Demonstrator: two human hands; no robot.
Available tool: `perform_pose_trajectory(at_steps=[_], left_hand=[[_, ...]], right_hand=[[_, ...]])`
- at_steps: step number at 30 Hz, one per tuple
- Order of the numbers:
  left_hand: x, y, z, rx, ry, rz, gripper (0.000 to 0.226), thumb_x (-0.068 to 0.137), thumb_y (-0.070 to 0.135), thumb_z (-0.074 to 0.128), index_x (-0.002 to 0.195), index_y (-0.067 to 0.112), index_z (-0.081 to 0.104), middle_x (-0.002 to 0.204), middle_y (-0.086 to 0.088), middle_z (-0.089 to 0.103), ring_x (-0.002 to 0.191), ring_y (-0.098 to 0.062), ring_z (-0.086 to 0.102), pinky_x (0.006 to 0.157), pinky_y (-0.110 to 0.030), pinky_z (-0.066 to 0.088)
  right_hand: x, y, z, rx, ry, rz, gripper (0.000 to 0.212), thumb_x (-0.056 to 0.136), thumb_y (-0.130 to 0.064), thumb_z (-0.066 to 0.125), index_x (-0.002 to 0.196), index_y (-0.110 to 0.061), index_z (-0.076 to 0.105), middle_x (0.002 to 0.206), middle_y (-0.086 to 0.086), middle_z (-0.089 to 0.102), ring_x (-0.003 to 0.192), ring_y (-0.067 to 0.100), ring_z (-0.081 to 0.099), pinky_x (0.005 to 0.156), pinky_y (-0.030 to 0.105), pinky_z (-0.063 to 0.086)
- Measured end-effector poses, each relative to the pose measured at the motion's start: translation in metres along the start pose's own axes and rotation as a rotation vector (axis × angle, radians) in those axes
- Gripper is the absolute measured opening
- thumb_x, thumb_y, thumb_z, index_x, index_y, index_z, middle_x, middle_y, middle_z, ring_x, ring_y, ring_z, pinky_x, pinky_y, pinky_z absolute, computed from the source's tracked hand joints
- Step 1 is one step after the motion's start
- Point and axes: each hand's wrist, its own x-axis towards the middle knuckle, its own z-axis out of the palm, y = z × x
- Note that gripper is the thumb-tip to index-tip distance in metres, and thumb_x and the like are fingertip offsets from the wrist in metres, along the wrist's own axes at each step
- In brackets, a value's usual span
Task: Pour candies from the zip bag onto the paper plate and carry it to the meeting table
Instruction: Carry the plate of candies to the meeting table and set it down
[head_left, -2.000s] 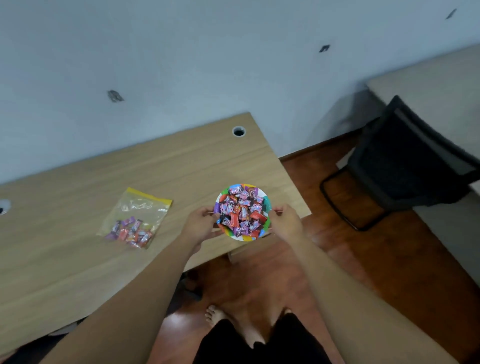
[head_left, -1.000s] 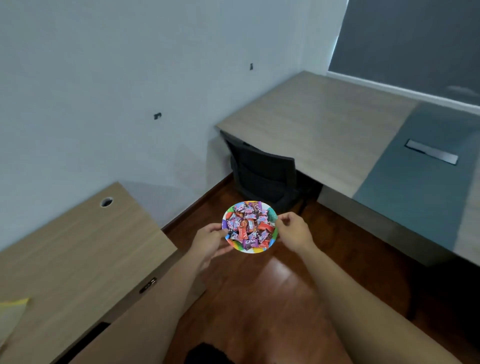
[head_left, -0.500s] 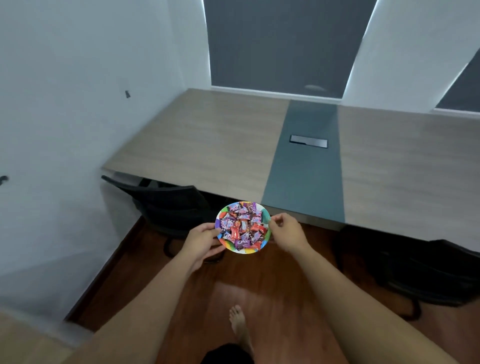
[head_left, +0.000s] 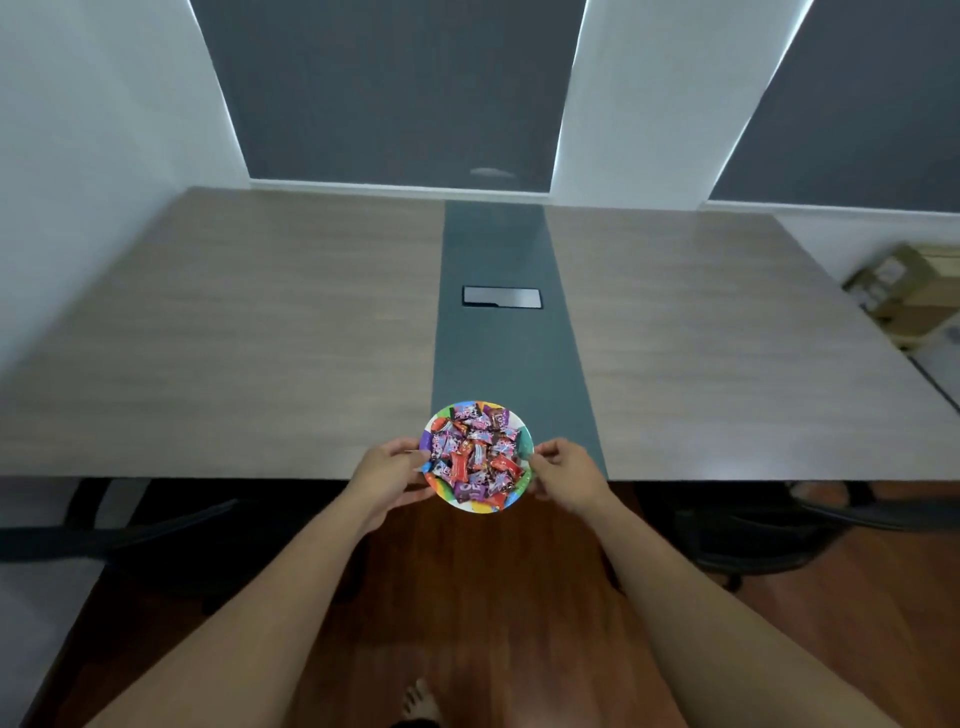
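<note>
Now the table (head_left: 260, 332) is directly before me; my left hand (head_left: 387, 475) and right hand (head_left: 569, 475) grasp the plate (head_left: 525, 447) of candies (head_left: 475, 457) above its near edge.

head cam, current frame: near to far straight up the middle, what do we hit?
bare foot → wooden floor → paper plate of candies → meeting table's dark centre strip → cable hatch → dark window blind
</note>
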Motion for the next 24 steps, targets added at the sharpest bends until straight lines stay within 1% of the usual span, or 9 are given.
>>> perform_pose_trajectory(at_steps=[2, 5, 8, 10, 13, 15, 18, 22, 24], left_hand=[[0.023, 0.013, 0.007, 0.026, -0.009, -0.009, 0.014, 0.103, 0.017, 0.065, 0.116, 0.012, 0.068, 0.109, -0.013, 0.079, 0.098, -0.027, 0.078, 0.086, -0.044, 0.067], [0.05, 0.029, 0.017, 0.051, -0.021, -0.021, 0.011, 0.103, 0.015, 0.065, 0.113, 0.011, 0.069, 0.103, -0.012, 0.079, 0.09, -0.025, 0.077, 0.085, -0.044, 0.067], [0.078, 0.048, 0.027, 0.079, -0.018, -0.022, 0.006, 0.104, 0.014, 0.063, 0.107, 0.013, 0.068, 0.104, -0.012, 0.078, 0.089, -0.025, 0.076, 0.084, -0.043, 0.066], [0.097, 0.06, 0.035, 0.075, -0.006, -0.02, 0.004, 0.104, 0.013, 0.064, 0.105, 0.014, 0.067, 0.103, -0.012, 0.077, 0.09, -0.026, 0.075, 0.085, -0.044, 0.066], [0.127, 0.076, 0.047, 0.057, 0.014, -0.009, 0.004, 0.103, 0.012, 0.065, 0.103, 0.014, 0.068, 0.103, -0.013, 0.077, 0.088, -0.026, 0.075, 0.083, -0.044, 0.066], [0.149, 0.088, 0.057, 0.051, 0.027, 0.001, 0.003, 0.103, 0.012, 0.066, 0.105, 0.014, 0.068, 0.105, -0.014, 0.078, 0.09, -0.027, 0.076, 0.085, -0.045, 0.066], [0.186, 0.108, 0.071, 0.045, 0.053, 0.002, 0.004, 0.102, 0.012, 0.067, 0.106, 0.013, 0.069, 0.107, -0.015, 0.078, 0.09, -0.028, 0.076, 0.085, -0.046, 0.067], [0.236, 0.138, 0.098, 0.039, 0.092, 0.012, 0.004, 0.102, 0.011, 0.068, 0.105, 0.012, 0.071, 0.104, -0.016, 0.078, 0.083, -0.027, 0.076, 0.075, -0.041, 0.067], [0.258, 0.151, 0.111, 0.023, 0.121, 0.012, 0.003, 0.101, 0.01, 0.068, 0.102, 0.012, 0.071, 0.103, -0.015, 0.077, 0.081, -0.027, 0.075, 0.078, -0.044, 0.067]], right_hand=[[0.019, -0.002, -0.004, 0.021, 0.017, 0.022, 0.01, 0.103, -0.024, 0.065, 0.098, -0.017, 0.06, 0.08, 0.009, 0.078, 0.071, 0.021, 0.075, 0.077, 0.045, 0.067], [0.048, -0.002, -0.006, 0.052, 0.031, 0.048, 0.011, 0.103, -0.023, 0.065, 0.104, -0.012, 0.062, 0.086, 0.014, 0.08, 0.08, 0.031, 0.081, 0.08, 0.048, 0.069], [0.079, -0.009, -0.013, 0.038, 0.045, 0.057, 0.019, 0.102, -0.026, 0.066, 0.109, -0.009, 0.064, 0.092, 0.013, 0.082, 0.087, 0.03, 0.082, 0.072, 0.039, 0.064], [0.101, -0.013, -0.018, 0.04, 0.047, 0.06, 0.022, 0.101, -0.026, 0.066, 0.11, -0.007, 0.065, 0.092, 0.014, 0.082, 0.088, 0.03, 0.082, 0.071, 0.037, 0.062], [0.141, -0.017, -0.027, 0.065, 0.03, 0.058, 0.02, 0.1, -0.027, 0.066, 0.107, -0.009, 0.065, 0.092, 0.015, 0.082, 0.088, 0.032, 0.082, 0.08, 0.048, 0.064], [0.173, -0.022, -0.035, 0.072, 0.016, 0.045, 0.016, 0.099, -0.027, 0.066, 0.103, -0.012, 0.063, 0.092, 0.015, 0.082, 0.088, 0.032, 0.082, 0.083, 0.052, 0.064], [0.223, -0.032, -0.05, 0.089, 0.0, 0.029, 0.021, 0.098, -0.027, 0.067, 0.107, -0.008, 0.065, 0.092, 0.016, 0.083, 0.086, 0.032, 0.082, 0.084, 0.051, 0.065], [0.293, -0.049, -0.073, 0.097, -0.034, 0.02, 0.024, 0.099, -0.025, 0.067, 0.111, -0.003, 0.066, 0.094, 0.019, 0.082, 0.084, 0.036, 0.081, 0.082, 0.049, 0.066], [0.322, -0.057, -0.085, 0.08, -0.055, 0.018, 0.025, 0.1, -0.024, 0.067, 0.112, -0.003, 0.066, 0.097, 0.018, 0.081, 0.076, 0.029, 0.078, 0.08, 0.045, 0.066]])
